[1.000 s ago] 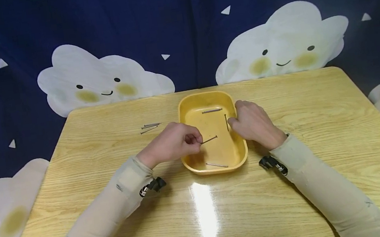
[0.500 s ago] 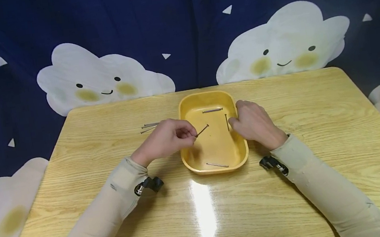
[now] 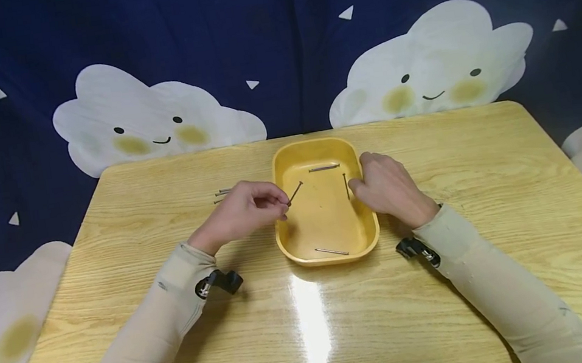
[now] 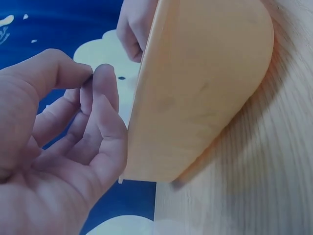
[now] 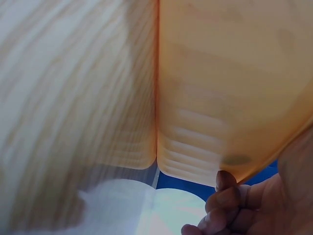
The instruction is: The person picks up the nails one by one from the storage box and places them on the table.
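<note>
My left hand (image 3: 242, 213) pinches a long nail (image 3: 295, 192) by one end between thumb and fingertips, just over the left rim of a yellow plastic tray (image 3: 324, 220). The nail slants up, headed end uppermost; in the left wrist view the fingers (image 4: 106, 83) mostly hide it. On the opposite side, my right hand (image 3: 387, 184) grips the tray's right rim, thumb inside and the other fingers outside against the wall (image 5: 195, 142). Inside the tray lie a nail near the front (image 3: 331, 251), one upright-pointing nail (image 3: 346, 186) beside the right thumb, and nails at the back (image 3: 324, 168).
Several loose nails (image 3: 222, 192) lie on the wooden table (image 3: 159, 189) left of the tray, partly covered by the left hand. A dark blue curtain (image 3: 285, 53) with cloud prints hangs behind the table's back edge.
My left hand has moved left and slightly away from me, lifting the nail from over the tray's middle to its left rim; the nail tilts more steeply. The right hand has stayed put.
</note>
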Motion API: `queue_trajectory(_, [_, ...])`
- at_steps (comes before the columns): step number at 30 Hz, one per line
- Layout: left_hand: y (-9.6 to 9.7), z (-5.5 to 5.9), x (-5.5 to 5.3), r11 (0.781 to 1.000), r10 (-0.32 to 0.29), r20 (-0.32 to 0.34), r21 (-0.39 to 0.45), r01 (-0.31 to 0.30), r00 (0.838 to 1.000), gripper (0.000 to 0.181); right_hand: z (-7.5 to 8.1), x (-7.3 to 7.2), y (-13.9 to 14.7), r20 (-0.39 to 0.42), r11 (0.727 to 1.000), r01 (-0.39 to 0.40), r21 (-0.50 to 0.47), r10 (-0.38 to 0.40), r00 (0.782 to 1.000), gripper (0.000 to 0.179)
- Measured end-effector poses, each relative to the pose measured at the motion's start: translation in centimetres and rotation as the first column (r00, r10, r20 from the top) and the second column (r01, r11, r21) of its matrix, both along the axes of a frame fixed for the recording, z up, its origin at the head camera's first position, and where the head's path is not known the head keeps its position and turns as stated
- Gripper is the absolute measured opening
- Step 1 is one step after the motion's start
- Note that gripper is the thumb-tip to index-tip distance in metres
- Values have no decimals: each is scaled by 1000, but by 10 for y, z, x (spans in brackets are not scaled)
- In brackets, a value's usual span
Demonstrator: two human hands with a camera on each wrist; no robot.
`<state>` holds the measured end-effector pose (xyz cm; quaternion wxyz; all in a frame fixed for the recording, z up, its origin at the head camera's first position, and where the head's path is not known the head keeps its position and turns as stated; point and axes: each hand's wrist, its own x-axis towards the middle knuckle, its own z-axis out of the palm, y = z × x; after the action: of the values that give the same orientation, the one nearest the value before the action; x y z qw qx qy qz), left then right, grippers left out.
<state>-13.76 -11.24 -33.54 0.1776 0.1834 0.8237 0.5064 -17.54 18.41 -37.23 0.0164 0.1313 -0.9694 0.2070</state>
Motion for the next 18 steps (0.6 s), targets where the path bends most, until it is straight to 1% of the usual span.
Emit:
queue_trajectory(7, [-10, -5, -3, 997, 26, 51, 76, -29, 998, 23, 0, -1, -1, 3, 1000, 0, 0, 0, 1000, 22])
queue_trajectory(12, [-19, -7, -3, 987, 51, 106, 144, -66, 993, 25, 0, -1, -1, 5, 1000, 1, -1, -1, 1000, 22])
queue_trajectory(18, [-30, -9, -3, 975, 54, 159, 205, -87, 986, 26, 0, -1, 0, 5, 1000, 6, -4, -6, 1000, 22])
